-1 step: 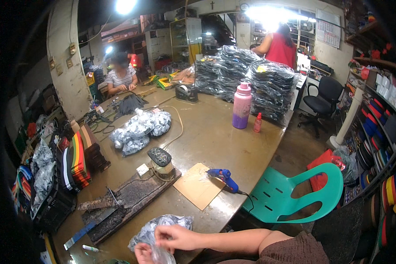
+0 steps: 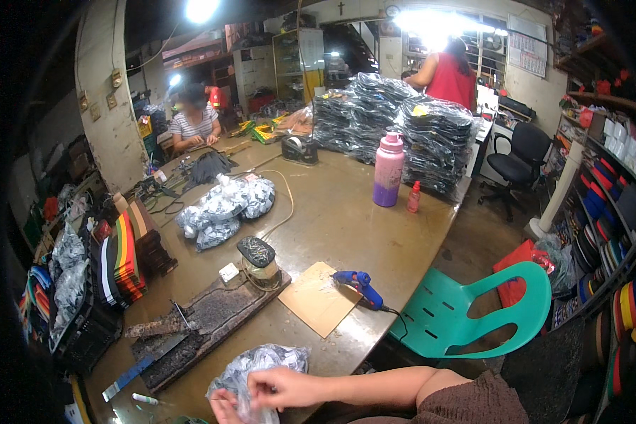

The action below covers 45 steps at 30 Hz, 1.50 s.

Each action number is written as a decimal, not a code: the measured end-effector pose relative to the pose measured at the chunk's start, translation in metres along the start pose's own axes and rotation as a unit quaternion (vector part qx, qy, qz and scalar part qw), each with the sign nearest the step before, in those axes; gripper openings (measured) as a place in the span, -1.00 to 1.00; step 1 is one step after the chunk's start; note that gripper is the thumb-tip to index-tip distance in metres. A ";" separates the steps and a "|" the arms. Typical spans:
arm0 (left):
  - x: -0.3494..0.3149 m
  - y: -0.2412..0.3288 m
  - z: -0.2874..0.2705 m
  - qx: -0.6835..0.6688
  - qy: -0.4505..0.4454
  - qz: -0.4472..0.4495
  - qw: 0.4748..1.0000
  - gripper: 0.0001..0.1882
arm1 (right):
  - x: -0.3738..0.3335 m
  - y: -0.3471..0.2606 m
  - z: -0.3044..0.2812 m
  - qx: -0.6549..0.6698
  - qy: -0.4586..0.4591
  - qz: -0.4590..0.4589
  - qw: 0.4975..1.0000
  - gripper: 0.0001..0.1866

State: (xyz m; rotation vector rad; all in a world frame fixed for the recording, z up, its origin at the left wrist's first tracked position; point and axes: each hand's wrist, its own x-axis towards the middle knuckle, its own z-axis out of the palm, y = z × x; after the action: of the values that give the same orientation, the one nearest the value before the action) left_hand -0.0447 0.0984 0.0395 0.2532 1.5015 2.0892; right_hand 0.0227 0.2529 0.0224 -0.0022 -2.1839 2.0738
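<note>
At the near edge of the table lies a clear plastic bag (image 2: 279,357) filled with small grey-and-white pieces. My right hand (image 2: 286,389) comes in from the right over its near side, with thumb and fingers pinched together on clear plastic. Just to the left, partly cut off by the lower edge, my left hand (image 2: 224,406) is closed on the same crinkled plastic. The two hands are close together, with plastic film between them. Whether the film is the filled bag's mouth or a separate bag, I cannot tell.
A blue glue gun (image 2: 360,284) rests on a cardboard sheet (image 2: 314,311). Beyond stand a dark board (image 2: 212,332), a tin of small metal bits (image 2: 259,261), more filled bags (image 2: 226,201) and a pink-purple bottle (image 2: 389,169). A green chair (image 2: 445,318) is at right. Two people work farther back.
My hands have shifted slightly, and the clear plastic between them has changed shape and sits a little further left. The rest of the table looks the same.
</note>
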 end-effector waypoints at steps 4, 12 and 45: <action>-0.002 0.010 0.014 -0.065 -0.004 0.068 0.996 -0.54 | -0.002 0.004 0.026 -0.137 0.089 -0.228 0.960 -0.83; -0.003 0.011 0.008 0.036 -0.011 0.163 0.986 -0.67 | -0.001 0.028 0.029 -0.102 -0.034 -0.087 0.990 -0.71; 0.008 0.013 -0.021 0.053 0.081 0.163 0.982 -0.67 | -0.012 0.005 -0.002 -0.340 0.070 -0.020 0.938 -0.88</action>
State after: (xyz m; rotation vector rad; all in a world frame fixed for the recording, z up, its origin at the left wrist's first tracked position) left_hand -0.0651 0.0823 0.0428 0.4016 1.7718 2.3323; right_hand 0.0342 0.2543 0.0166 -0.1648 -2.6450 1.1575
